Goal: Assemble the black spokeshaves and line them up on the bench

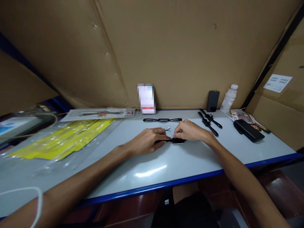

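A black spokeshave (178,141) lies low over the white table, its middle part with a pale metal edge showing between my hands. My left hand (150,140) is closed around its left handle. The fingers of my right hand (188,130) are pinched together at the top of its middle; whether they hold a small part there is hidden. Just behind the tool are small shiny metal pieces (168,129), too small to make out. Farther back lies a slim black two-handled bar (162,120), like a spokeshave body.
Two more black spokeshaves (208,123) lie right, near a black case (249,130), a dark phone (213,101) and a bottle (229,98). A lit phone (146,99) leans on the cardboard wall (178,57). Yellow printed sheets in plastic (64,139) and a packaged tool (99,114) lie left.
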### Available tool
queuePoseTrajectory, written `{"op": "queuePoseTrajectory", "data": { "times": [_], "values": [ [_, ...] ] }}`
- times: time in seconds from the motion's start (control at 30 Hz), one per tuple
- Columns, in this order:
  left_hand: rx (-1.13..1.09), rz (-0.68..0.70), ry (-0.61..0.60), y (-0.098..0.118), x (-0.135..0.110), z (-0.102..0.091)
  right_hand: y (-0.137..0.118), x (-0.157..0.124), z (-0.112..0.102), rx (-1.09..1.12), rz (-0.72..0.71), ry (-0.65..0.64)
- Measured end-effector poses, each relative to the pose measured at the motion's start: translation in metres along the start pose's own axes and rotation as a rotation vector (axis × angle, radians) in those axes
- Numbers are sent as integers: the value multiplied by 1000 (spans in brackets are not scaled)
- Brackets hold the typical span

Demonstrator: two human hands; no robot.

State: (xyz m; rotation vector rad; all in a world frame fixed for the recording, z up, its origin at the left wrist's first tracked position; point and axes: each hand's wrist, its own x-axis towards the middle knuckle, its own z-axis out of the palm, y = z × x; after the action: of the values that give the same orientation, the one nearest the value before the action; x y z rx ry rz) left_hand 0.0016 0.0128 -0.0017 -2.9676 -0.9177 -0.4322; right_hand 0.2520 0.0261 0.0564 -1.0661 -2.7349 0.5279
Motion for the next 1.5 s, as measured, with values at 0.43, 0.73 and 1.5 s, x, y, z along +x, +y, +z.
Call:
{"op": "queuePoseTrajectory", "data": {
  "times": [0.43, 0.73, 1.5],
  "values": [
    [-6, 2, 4, 1, 1, -1, 3, 1, 0, -64, 86, 23],
    [-19, -2, 12, 1, 1, -1, 3, 2, 0, 31, 52, 27],
    [-13, -36, -49, 6, 2, -4, 9, -5, -13, -97, 137, -112]
  ]
}}
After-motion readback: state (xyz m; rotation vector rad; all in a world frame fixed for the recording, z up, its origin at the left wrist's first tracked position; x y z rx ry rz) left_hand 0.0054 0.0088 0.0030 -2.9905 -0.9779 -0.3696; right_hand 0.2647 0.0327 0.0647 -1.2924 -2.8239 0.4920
